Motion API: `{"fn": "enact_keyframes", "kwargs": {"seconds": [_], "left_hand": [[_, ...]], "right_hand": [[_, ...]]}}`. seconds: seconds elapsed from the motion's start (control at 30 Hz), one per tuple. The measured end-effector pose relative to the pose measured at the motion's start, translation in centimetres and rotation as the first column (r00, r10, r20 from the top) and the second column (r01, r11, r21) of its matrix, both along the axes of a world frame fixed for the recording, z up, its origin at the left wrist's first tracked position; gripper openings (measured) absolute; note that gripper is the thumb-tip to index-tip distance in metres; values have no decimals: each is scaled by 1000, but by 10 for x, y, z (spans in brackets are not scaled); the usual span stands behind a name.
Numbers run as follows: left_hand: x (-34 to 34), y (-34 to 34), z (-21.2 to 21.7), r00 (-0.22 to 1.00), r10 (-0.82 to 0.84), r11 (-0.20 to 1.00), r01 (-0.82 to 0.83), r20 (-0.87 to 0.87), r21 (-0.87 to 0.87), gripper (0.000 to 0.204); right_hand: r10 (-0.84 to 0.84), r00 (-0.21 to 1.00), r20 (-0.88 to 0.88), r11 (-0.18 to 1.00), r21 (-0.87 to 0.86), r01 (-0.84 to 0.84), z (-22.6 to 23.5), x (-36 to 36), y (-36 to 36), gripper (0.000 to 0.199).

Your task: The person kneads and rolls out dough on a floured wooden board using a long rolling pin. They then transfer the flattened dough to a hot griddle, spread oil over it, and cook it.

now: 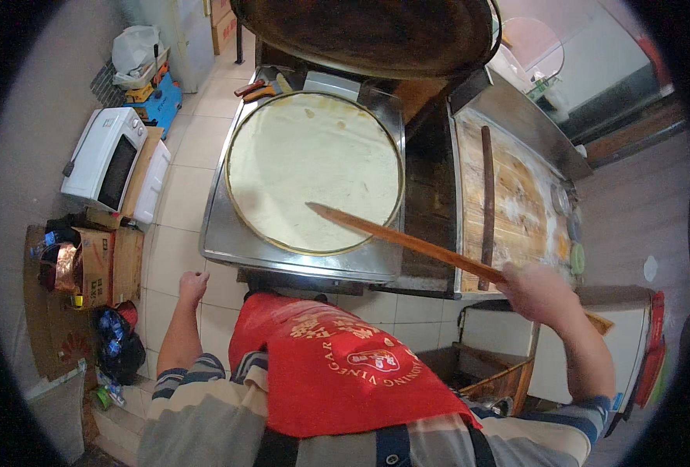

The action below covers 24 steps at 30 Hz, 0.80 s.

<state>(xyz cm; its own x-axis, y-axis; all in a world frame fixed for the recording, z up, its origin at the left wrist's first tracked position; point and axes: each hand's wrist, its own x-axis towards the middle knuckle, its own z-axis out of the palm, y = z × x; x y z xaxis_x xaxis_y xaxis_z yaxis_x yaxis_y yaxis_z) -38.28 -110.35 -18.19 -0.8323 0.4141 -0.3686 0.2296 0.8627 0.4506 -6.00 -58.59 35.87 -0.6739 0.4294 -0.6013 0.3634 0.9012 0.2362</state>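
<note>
A large pale round of dough (306, 159) fills the round griddle pan (314, 251), set in a metal-topped stand (222, 237) in front of me. My right hand (543, 294) is wrapped round a long flat wooden stick (415, 243). Its pointed tip reaches over the near middle of the dough; whether it touches the surface I cannot tell. Off the stand's near left corner, my left hand (193, 288) is closed in a fist, with nothing visible in it.
Behind the pan, a big dark round lid (360, 39) is raised. Orange-handled tools (261, 89) lie at the stand's far left. On the right, a rolling pin (486, 202) rests on a floury wooden board (520, 198). A white microwave (108, 159) and cardboard boxes (96, 268) stand left.
</note>
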Motion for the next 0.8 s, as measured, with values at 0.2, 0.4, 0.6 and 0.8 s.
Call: {"fn": "enact_keyframes", "kwargs": {"seconds": [0.2,0.4,0.6,0.8], "left_hand": [[9,4,6,998,64,993,-61,-19,96,41],[25,-1,49,944,302,953,-297,134,-56,43],[15,-30,24,837,469,883,-450,284,-131,45],[14,-37,-26,995,88,996,-88,-56,16,45]], "right_hand": [[90,994,54,993,-80,-86,-41,-12,2,28],[131,989,65,991,10,-132,-12,-48,3,30],[282,955,-89,959,34,-280,0,-115,-5,26],[244,969,32,968,-65,-242,-62,-123,4,29]]}}
